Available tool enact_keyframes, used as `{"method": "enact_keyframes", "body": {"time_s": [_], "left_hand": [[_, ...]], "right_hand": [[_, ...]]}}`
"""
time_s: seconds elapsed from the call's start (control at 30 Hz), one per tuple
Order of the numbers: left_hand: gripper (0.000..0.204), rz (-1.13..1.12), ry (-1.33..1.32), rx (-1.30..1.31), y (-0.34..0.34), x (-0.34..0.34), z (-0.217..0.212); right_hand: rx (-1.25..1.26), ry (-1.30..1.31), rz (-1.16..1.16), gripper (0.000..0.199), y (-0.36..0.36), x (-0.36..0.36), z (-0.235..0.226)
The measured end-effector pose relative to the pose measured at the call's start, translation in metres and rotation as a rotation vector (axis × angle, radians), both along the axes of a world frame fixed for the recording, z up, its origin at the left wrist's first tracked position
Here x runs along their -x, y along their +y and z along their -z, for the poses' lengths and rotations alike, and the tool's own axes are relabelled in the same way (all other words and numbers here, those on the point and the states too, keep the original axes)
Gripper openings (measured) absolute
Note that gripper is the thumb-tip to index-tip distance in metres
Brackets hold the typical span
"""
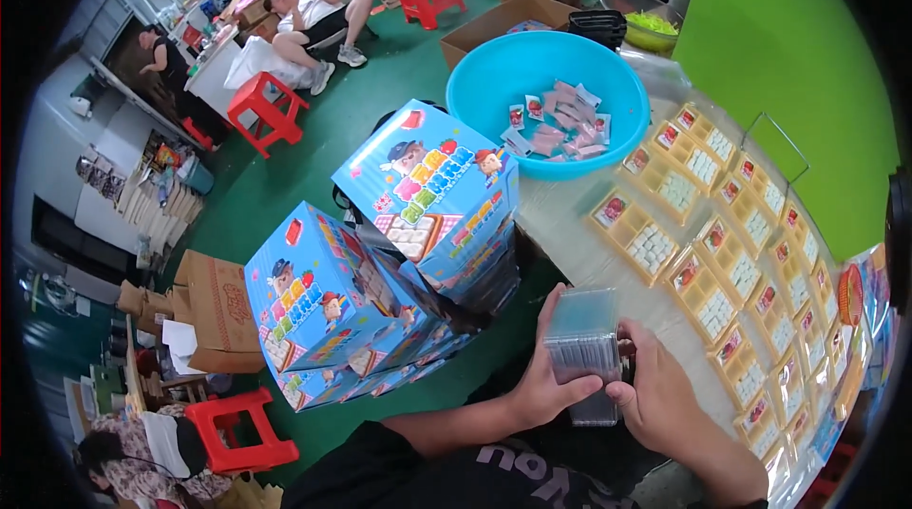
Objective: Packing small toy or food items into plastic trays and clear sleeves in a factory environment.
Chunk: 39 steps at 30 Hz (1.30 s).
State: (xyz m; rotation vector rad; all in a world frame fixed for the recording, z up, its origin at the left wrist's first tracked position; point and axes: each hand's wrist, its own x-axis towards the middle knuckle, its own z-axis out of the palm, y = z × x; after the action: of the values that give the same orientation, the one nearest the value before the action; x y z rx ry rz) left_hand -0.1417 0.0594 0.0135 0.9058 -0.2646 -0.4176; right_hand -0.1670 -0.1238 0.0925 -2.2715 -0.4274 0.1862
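Note:
A thick stack of clear, thin plastic covers [581, 319] stands between my two hands, over the table's near left edge. My left hand [556, 385] wraps round its left side, thumb across the near face. On the other side my right hand [655, 385] curls its fingers against the stack, its thumb near the lower part. To the right lie several yellow trays [638, 235] in rows, each with white pieces in one part and a red-printed sachet in another. Beyond the hands sits a blue basin [465, 110] holding pink and white sachets [567, 121].
Blue printed boxes [323, 286] are piled at the left, beside the table [579, 224]. A green panel [788, 62] rises at the far right. Red stools [242, 433] stand on the green floor [228, 191]. Other people [309, 19] are farther off.

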Motion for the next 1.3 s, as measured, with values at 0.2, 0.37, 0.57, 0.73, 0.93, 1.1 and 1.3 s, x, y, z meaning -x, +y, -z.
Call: {"method": "enact_keyframes", "body": {"time_s": [0.2, 0.37, 0.57, 0.73, 0.93, 1.1, 1.3], "left_hand": [[0.114, 0.024, -0.023, 0.013, -0.003, -0.009, 0.006], [0.119, 0.022, 0.049, -0.038, -0.004, -0.011, 0.008], [0.113, 0.015, -0.024, -0.07, -0.007, -0.021, 0.019], [0.112, -0.029, -0.123, -0.257, -0.009, -0.02, 0.019], [0.113, 0.108, 0.03, -0.193, -0.012, -0.02, 0.01], [0.091, 0.246, 0.019, 0.034, -0.011, -0.026, 0.026], [0.092, 0.317, -0.121, 0.012, -0.019, -0.04, 0.012]], "right_hand": [[-0.006, 0.024, 0.018, 0.066, -0.006, -0.008, 0.002], [0.025, -0.053, 0.053, 0.064, -0.014, -0.014, 0.009], [0.065, -0.024, 0.032, 0.068, -0.023, -0.02, 0.004], [0.032, -0.113, 0.095, 0.058, -0.01, -0.017, 0.023], [0.105, -0.096, 0.046, 0.046, -0.012, -0.018, 0.024], [0.147, -0.084, 0.02, 0.043, -0.012, -0.025, 0.011], [0.204, -0.209, 0.081, 0.036, -0.009, -0.027, 0.001]]}}
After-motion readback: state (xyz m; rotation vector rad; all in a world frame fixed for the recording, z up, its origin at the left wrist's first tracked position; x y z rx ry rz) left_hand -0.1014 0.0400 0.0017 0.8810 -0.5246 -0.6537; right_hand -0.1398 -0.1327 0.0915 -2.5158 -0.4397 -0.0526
